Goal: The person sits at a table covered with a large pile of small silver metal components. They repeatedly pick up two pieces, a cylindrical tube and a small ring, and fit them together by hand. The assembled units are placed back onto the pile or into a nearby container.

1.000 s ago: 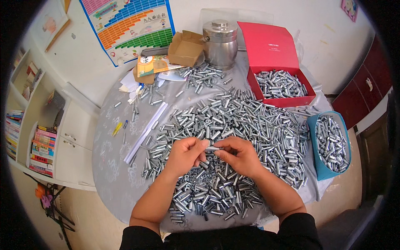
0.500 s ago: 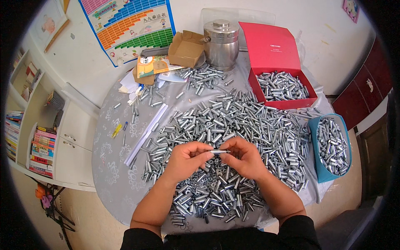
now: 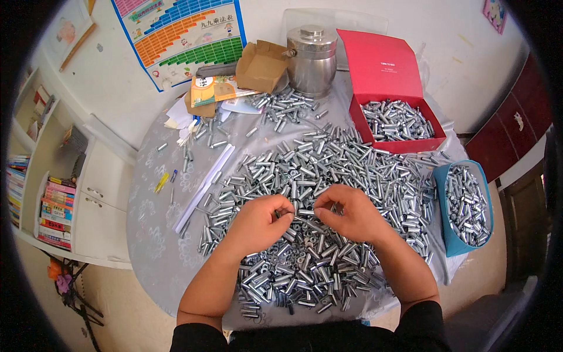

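Note:
Both of my hands hover over a wide heap of shiny metal tubes and bolts (image 3: pixel 375 182) in the middle of the table. My left hand (image 3: pixel 262 223) is closed, thumb against the curled fingers; whatever sits in that pinch cannot be made out against the metal behind. A short gap to the right, my right hand (image 3: pixel 350 216) is also pinched, thumb toward forefinger, and its grip is just as hard to read. Below and between the hands lie small washers (image 3: pixel 283 256), mixed with more short metal tubes (image 3: pixel 305 276) toward the near edge.
A red lidded box (image 3: pixel 404 145) and a teal bin (image 3: pixel 444 217), both full of metal pieces, stand to the right. Behind are a steel pot (image 3: pixel 311 67) and a cardboard box (image 3: pixel 261 67). A white strip (image 3: pixel 202 190) and a yellow pen (image 3: pixel 162 183) lie left on the grey tablecloth (image 3: pixel 155 234).
My hands have moved apart. The short metal tube that spanned between my fingertips no longer shows there. The whole view has shifted very slightly.

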Available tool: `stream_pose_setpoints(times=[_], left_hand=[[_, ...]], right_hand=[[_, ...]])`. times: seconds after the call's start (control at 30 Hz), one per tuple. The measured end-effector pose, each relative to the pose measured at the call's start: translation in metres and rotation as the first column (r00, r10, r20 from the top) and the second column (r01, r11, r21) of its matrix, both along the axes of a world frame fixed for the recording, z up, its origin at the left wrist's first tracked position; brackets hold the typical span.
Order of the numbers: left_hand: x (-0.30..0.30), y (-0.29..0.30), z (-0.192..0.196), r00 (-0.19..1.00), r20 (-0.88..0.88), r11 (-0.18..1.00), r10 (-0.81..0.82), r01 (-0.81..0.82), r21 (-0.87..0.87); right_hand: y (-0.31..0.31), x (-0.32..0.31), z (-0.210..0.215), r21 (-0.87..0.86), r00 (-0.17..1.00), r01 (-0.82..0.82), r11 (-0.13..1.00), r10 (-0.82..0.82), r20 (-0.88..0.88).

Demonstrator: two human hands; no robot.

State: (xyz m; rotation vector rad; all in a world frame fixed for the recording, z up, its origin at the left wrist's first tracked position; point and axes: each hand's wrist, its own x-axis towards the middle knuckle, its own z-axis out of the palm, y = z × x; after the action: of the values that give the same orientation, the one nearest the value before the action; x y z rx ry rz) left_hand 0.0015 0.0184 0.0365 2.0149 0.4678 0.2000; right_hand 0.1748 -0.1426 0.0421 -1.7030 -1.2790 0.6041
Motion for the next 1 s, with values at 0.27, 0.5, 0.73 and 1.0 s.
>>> stream_pose_setpoints(times=[0.27,0.5,0.73,1.0], left_hand=[[0.026,0.019,0.010,0.991,0.015,0.884,-0.137,0.115,0.453],[0.103,0.073,-0.005,0.998,-0.055,0.835,0.022,0.012,0.550],[0.150,0.096,-0.039,0.977,-0.198,0.814,0.085,0.046,0.578],[0.153,0.098,-0.054,0.967,-0.244,0.853,0.076,0.064,0.519]], right_hand=[[0.040,0.035,-0.006,0.064,0.978,0.117,0.991,-0.126,0.164],[0.100,0.093,-0.043,0.028,0.792,0.235,0.972,-0.208,0.574],[0.129,0.120,-0.060,-0.162,0.780,0.293,0.942,-0.138,0.610],[0.125,0.130,-0.059,-0.175,0.907,0.198,0.965,-0.113,0.405]])
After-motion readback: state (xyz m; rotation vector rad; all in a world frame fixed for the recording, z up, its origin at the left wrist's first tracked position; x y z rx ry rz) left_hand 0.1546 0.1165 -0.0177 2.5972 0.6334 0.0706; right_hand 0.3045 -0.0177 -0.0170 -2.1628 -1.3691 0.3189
